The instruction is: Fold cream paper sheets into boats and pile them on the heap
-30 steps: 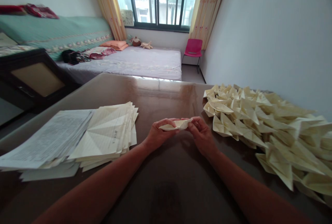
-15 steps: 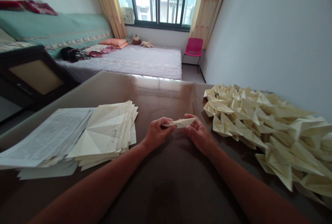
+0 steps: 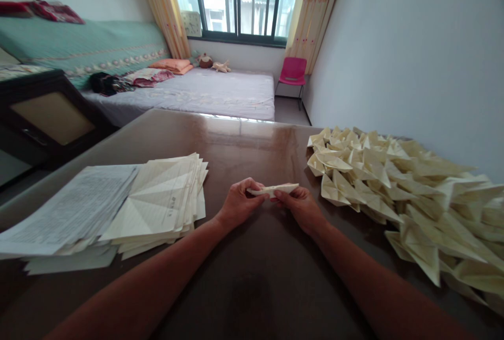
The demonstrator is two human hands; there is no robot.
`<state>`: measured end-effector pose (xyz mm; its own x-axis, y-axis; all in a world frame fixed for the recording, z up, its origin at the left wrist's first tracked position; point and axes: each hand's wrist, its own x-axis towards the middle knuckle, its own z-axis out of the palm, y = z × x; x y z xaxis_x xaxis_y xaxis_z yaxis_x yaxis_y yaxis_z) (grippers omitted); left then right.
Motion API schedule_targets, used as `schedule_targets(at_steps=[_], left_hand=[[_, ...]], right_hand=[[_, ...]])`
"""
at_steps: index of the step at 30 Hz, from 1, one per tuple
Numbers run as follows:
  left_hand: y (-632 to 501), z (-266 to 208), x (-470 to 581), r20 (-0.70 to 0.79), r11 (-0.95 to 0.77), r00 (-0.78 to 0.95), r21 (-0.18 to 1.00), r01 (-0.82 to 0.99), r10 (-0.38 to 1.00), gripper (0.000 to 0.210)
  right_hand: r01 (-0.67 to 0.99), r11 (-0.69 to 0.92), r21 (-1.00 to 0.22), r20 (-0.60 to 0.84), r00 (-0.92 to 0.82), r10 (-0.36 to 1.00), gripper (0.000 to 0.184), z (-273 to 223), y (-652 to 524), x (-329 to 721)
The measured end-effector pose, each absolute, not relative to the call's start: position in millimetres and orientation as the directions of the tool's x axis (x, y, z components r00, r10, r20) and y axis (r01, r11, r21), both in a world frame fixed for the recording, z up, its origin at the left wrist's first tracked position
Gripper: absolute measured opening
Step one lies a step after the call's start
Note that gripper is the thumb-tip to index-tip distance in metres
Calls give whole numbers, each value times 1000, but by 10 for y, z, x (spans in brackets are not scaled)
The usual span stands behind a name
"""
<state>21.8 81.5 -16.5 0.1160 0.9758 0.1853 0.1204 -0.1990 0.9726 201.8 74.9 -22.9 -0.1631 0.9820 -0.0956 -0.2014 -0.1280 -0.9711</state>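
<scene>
A small cream paper boat [image 3: 284, 189], narrow and pointed at both ends, is held just above the brown table [image 3: 252, 256]. My left hand [image 3: 242, 197] pinches its left part between thumb and fingers. The thumb of my right hand [image 3: 300, 204] presses on the near side, with the fingers behind the paper partly hidden. Right of my hands lies a large heap of folded cream paper boats [image 3: 374, 172]. On the left, closer to my left forearm, is a stack of creased cream sheets [image 3: 157, 198].
Printed white sheets [image 3: 86, 203] lie partly beside the creased stack. Past the table's far edge stand a bed [image 3: 220, 90] and a pink chair [image 3: 293, 71]. A dark cabinet [image 3: 51, 114] is at left, a white wall [image 3: 413, 56] at right.
My right thumb has moved left along the near side of the folded paper, and the right fingers have closed in toward its middle. My left hand keeps its pinch.
</scene>
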Motion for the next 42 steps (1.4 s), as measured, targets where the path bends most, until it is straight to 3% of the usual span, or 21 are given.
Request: schedule_targets(at_steps=[12,18,21,35,42], left_hand=[[850,-123,214,82,-83,44,996,16,996,33],[840,-146,187,-39,69,217,989,-131,975,34],[848,-167,172,-73,105,220,985,-137,973,33],[842,-134,161,-78,110,255,987,-113,964,32],[759,-145,221,52,-65,305,997,35,951,26]], right_hand=[[-218,-69,-974,-50,-91,995,30,-219,743,2003],[-189,-26,-982,-15,-63,998,29,-259,758,2021],[-183,-55,-982,-45,-56,997,32,-264,776,2041],[-105,-9,-994,-4,-43,999,24,-188,781,2088],[-169,-24,-985,4,-165,986,23,-103,683,1969]])
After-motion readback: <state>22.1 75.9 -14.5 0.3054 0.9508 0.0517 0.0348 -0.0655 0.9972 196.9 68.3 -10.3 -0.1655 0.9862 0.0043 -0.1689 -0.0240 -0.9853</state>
